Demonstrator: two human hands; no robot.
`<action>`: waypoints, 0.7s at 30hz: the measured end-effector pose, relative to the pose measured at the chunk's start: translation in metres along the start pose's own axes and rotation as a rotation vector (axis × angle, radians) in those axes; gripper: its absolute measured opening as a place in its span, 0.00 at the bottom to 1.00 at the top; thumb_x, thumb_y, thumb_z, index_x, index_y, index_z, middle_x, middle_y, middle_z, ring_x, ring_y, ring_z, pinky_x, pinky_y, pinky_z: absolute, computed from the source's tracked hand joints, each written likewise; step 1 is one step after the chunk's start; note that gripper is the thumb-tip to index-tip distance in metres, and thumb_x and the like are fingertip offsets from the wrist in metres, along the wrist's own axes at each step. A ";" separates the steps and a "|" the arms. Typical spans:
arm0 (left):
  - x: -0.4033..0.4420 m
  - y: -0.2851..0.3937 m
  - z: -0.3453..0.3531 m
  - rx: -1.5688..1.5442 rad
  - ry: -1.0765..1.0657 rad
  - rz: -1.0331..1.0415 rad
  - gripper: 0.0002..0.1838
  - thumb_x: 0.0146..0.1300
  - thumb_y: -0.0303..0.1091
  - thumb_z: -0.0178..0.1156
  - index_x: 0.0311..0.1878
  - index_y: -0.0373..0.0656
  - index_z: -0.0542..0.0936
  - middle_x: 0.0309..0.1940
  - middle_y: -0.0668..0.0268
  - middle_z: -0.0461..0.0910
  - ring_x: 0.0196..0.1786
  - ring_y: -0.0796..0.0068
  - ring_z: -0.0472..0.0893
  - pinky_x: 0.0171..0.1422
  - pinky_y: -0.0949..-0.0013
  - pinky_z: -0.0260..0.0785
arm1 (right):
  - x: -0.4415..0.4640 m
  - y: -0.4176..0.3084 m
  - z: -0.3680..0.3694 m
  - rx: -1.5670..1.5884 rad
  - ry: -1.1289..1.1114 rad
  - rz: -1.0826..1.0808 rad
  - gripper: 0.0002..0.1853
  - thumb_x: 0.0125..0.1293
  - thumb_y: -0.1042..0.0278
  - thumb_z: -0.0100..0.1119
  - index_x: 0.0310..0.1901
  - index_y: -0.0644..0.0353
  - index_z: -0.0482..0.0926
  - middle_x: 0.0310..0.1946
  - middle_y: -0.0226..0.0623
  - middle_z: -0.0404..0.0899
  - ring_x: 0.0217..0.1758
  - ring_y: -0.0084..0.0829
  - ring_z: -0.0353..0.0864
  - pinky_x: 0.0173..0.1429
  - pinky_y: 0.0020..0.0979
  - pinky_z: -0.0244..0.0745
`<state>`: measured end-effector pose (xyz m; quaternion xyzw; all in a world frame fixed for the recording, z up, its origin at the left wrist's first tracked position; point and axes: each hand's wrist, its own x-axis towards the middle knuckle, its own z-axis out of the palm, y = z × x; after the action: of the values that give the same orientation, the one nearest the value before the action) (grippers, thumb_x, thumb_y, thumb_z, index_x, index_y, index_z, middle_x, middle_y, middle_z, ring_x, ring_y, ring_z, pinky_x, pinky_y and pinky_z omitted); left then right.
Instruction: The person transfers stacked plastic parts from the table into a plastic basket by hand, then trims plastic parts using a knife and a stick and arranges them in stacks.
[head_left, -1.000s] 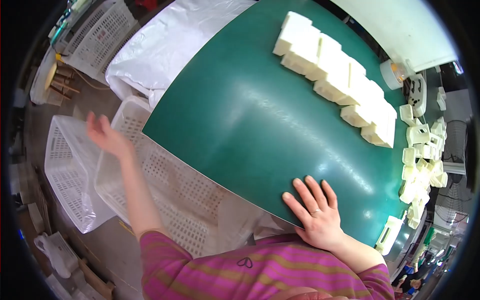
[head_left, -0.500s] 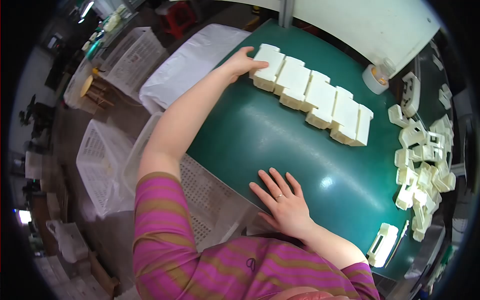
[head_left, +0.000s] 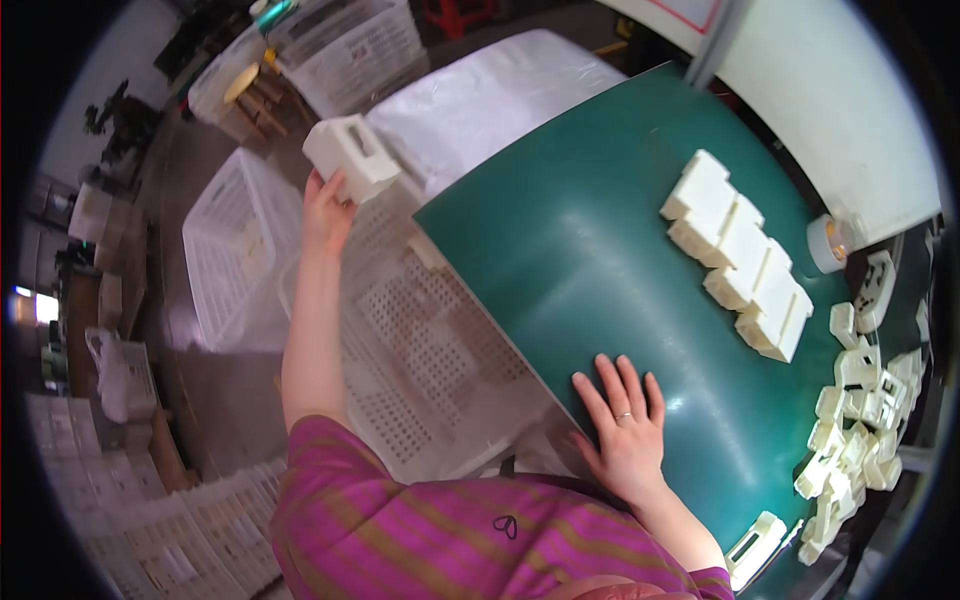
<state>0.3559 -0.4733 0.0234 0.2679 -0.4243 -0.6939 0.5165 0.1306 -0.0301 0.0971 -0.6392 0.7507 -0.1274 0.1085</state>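
Observation:
My left hand (head_left: 332, 212) grips a cream-white plastic housing (head_left: 350, 155) with a slot in its face, held up past the table's left edge, above a white perforated crate (head_left: 400, 400). A small pale piece (head_left: 428, 252) shows inside that crate, near its far end. My right hand (head_left: 625, 440) lies flat on the green tabletop (head_left: 560, 250), fingers spread, a ring on one finger, holding nothing. Farther off on the table stands a slanting row of similar white housings (head_left: 740, 255), touching side by side.
Loose white parts (head_left: 860, 430) are heaped at the table's right side. A single part (head_left: 757, 550) lies near the front edge. A small round container (head_left: 828, 243) stands by the white panel (head_left: 850, 120). Another crate (head_left: 235, 250) and a white-covered surface (head_left: 490, 95) are to the left.
My left hand has left the row's near-left end and swung left over the crate, carrying a housing. The row on the table is shorter. My right hand stays flat, and the view has turned left.

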 end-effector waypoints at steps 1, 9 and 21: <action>-0.017 -0.010 -0.036 -0.013 0.092 -0.048 0.29 0.63 0.26 0.61 0.67 0.45 0.63 0.61 0.61 0.72 0.64 0.61 0.73 0.66 0.54 0.67 | 0.002 -0.002 0.001 -0.027 -0.019 0.011 0.40 0.52 0.60 0.71 0.68 0.46 0.67 0.72 0.39 0.62 0.76 0.42 0.58 0.76 0.50 0.47; -0.088 -0.209 -0.173 0.435 0.680 -0.488 0.39 0.57 0.25 0.69 0.68 0.43 0.58 0.57 0.53 0.74 0.59 0.61 0.75 0.63 0.58 0.68 | 0.010 -0.011 0.016 -0.135 -0.089 0.054 0.41 0.48 0.65 0.72 0.67 0.51 0.69 0.73 0.46 0.59 0.77 0.50 0.54 0.77 0.54 0.42; -0.068 -0.312 -0.242 0.323 0.634 -0.348 0.40 0.55 0.21 0.68 0.67 0.41 0.55 0.56 0.47 0.75 0.57 0.59 0.78 0.61 0.61 0.72 | 0.004 -0.012 0.034 -0.238 -0.101 -0.013 0.43 0.48 0.64 0.71 0.69 0.53 0.64 0.72 0.55 0.57 0.75 0.61 0.55 0.73 0.62 0.47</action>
<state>0.4208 -0.4509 -0.3715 0.6144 -0.2958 -0.5783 0.4478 0.1522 -0.0375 0.0692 -0.6581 0.7498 -0.0057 0.0686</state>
